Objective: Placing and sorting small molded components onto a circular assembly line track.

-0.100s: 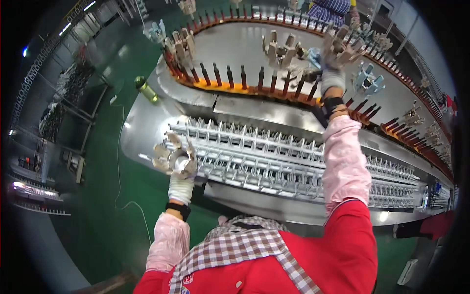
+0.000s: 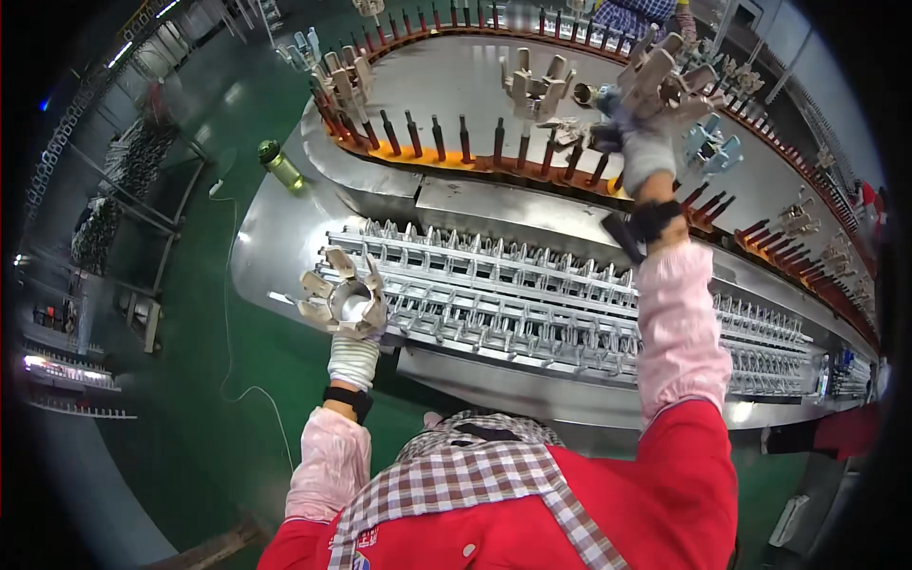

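A beige crown-shaped fitting with upright prongs round a ring sits in my left hand, gloved in white and closed around its base, over the left end of the metal racks. My right hand, also gloved, reaches over the conveyor at the upper right. Its fingers are closed on a similar brownish pronged fitting, which partly hides them. Left of it, another beige pronged fitting stands over the conveyor's inner plate. Pale blue pronged fittings stand just right of my right hand.
Silver racks with rows of wire hooks lie along the metal bench. Beyond them curves an orange conveyor track with dark upright posts. A green bottle stands on the bench's left part. Another person in a blue patterned garment is at the far side.
The conveyor posts and the fitting among them have shifted slightly left. My right hand has turned a little, tilting its fitting. My left hand stays almost still.
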`<state>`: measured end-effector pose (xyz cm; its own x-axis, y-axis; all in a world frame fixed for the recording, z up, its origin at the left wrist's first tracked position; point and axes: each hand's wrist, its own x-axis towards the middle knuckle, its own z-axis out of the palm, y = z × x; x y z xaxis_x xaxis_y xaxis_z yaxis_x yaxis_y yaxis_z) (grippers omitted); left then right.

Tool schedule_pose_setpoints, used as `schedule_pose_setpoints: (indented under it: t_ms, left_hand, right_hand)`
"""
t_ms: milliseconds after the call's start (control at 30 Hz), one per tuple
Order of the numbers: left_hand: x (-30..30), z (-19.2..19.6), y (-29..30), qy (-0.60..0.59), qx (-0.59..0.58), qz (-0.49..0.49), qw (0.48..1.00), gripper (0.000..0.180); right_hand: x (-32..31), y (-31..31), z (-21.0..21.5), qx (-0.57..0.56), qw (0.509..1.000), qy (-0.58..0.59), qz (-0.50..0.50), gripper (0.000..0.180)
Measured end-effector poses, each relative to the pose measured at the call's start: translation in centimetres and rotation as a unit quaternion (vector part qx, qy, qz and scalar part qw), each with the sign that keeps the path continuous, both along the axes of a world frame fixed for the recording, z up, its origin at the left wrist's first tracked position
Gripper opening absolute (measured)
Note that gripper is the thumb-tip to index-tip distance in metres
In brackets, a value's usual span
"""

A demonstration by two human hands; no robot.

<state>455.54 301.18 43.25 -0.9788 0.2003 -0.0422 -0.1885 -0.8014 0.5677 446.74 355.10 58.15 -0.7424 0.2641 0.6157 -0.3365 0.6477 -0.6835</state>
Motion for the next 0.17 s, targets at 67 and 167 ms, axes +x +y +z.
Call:
schedule_pose_setpoints:
  t_ms: [67, 167]
  left_hand:
    - [-0.6, -1.1, -1.1, 0.008, 0.033, -0.039, 0.999, 0.031]
    - [0.8, 0.9, -1.6, 0.027, -0.008, -0.017, 0.999, 0.032]
  right_hand:
    - [3.1, -4.5, -3.2, 0.032, 0.996, 0.063, 0.053, 0.021]
    - [10.6, -14.3, -1.2, 0.123, 0.989, -0.039, 0.068, 0.029]
